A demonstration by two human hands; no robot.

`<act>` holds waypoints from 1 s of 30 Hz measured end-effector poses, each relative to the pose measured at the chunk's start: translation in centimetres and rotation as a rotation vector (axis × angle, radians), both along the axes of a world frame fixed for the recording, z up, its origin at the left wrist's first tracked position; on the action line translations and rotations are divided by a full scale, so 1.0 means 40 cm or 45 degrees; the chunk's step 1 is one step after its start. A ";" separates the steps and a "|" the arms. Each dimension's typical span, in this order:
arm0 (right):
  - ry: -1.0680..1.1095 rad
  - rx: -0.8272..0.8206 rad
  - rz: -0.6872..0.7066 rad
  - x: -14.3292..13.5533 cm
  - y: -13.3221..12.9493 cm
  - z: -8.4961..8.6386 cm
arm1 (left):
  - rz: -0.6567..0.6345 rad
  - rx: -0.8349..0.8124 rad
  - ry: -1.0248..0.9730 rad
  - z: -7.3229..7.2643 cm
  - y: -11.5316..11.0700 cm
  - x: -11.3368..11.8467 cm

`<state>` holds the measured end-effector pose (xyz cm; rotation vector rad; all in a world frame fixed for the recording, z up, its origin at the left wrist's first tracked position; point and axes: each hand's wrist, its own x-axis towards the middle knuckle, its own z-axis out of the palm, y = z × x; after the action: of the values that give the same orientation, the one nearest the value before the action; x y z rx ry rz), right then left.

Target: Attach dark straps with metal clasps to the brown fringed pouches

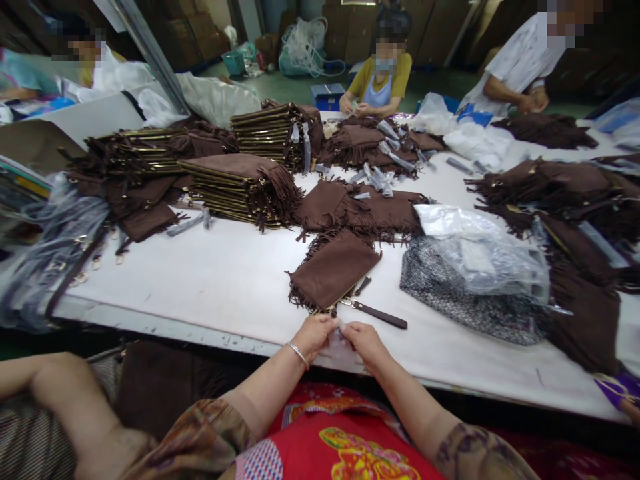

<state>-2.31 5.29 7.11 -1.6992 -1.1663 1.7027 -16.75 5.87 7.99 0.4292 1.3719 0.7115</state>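
Near the table's front edge, my left hand (316,333) and my right hand (365,340) meet, fingers pinched on a small clear plastic bag (343,355) that hangs between them. Just beyond my fingertips lies a brown fringed suede pouch (336,268), flat and turned at an angle. A brown wrist strap (377,314) with a metal clasp lies to the right of its near corner. A short zipper pull (363,285) sticks out beside it. What my fingertips cover at the pouch's corner is hidden.
Stacks of brown pouches (235,193) stand at the back left. More fringed pouches (565,187) lie at right, near a black-and-white fabric piece (450,290) under clear plastic (493,250). Plastic-wrapped straps (60,247) hang at the left edge. Co-workers sit or stand around the table; one person's arm (70,400) is close at left.
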 end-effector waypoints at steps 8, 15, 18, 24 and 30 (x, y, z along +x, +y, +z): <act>-0.040 0.042 -0.133 -0.018 0.037 -0.011 | 0.053 -0.143 -0.112 0.014 -0.049 -0.010; -0.203 0.103 -0.039 -0.030 0.075 -0.030 | 0.254 -0.146 -0.050 -0.016 -0.048 0.015; -0.223 0.121 -0.033 -0.034 0.089 -0.033 | 0.357 -0.116 -0.088 -0.023 -0.029 0.036; -0.339 0.333 0.142 -0.017 0.082 -0.032 | 0.571 -0.025 -0.197 -0.039 -0.007 0.090; -0.387 0.655 0.482 0.035 0.076 -0.011 | 0.609 -0.002 -0.138 -0.047 0.013 0.104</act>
<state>-0.92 8.33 6.66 -1.4995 -1.9706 1.1916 -12.57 6.40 6.12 0.0535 1.3841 1.1065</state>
